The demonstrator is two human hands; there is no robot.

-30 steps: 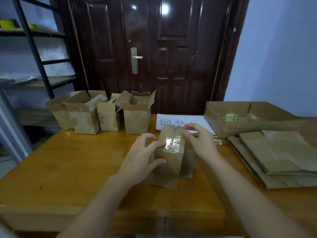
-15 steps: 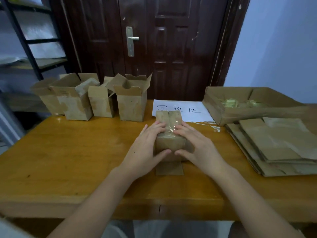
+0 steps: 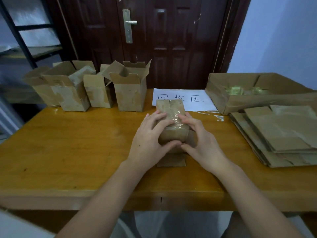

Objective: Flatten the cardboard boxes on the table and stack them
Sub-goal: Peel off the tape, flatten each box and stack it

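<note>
A small taped cardboard box (image 3: 171,109) stands in the middle of the wooden table (image 3: 77,143), one loose flap lying flat toward me. My left hand (image 3: 149,140) grips its left side, fingers over the taped top and thumb on the near face. My right hand (image 3: 200,141) grips the right side the same way. Several open cardboard boxes (image 3: 96,90) stand in a row at the back left. A stack of flattened boxes (image 3: 281,136) lies at the right.
A white paper sign (image 3: 193,98) with handwritten characters lies behind the held box. A wide shallow cardboard tray (image 3: 243,103) holding crumpled tape sits at the back right. A dark door stands behind the table, and a metal shelf is at the left.
The box has turned from tilted to square-on, and both hands have closed in around its sides and taped top. The view has dropped lower toward the table.
</note>
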